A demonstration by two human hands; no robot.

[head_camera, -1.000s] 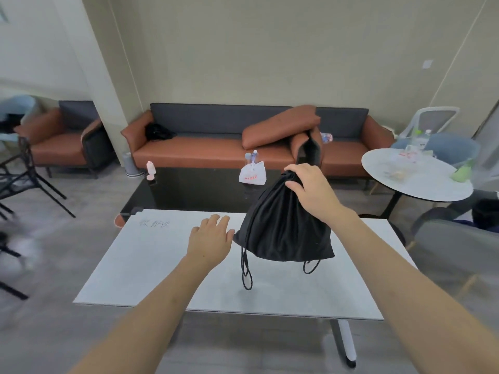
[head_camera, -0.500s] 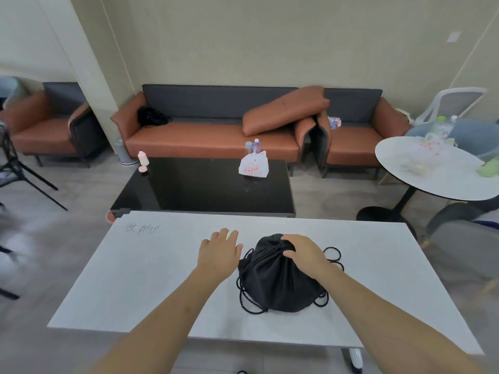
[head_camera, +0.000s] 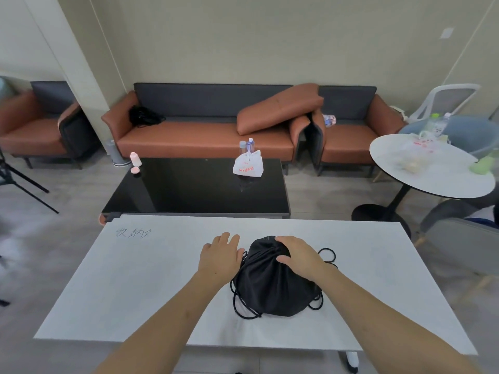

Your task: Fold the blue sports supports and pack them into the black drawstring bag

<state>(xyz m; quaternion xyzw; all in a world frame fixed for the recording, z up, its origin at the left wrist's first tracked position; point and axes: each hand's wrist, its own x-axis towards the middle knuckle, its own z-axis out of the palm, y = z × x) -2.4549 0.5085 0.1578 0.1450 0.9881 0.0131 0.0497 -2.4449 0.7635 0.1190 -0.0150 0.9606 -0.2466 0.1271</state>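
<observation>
The black drawstring bag (head_camera: pixel 272 287) lies bulging on the white table (head_camera: pixel 129 282), its mouth drawn closed at the far end and its cords looped around it. My right hand (head_camera: pixel 299 257) rests palm down on the bag's gathered top. Just left of the bag, my left hand (head_camera: pixel 220 256) lies flat on the table with its fingers apart, touching the bag's edge. No blue sports supports are visible.
Handwriting (head_camera: pixel 132 233) marks the table's far left corner. Beyond the table stands a black coffee table (head_camera: pixel 189 190) with a white paper bag (head_camera: pixel 248 166) and bottles. An orange sofa (head_camera: pixel 199 136) lines the wall. At right stands a round white table (head_camera: pixel 429 163).
One second ago my right hand held the bag up by its top. The bag has come down onto the table and my right hand now lies on it. My left hand stayed beside it.
</observation>
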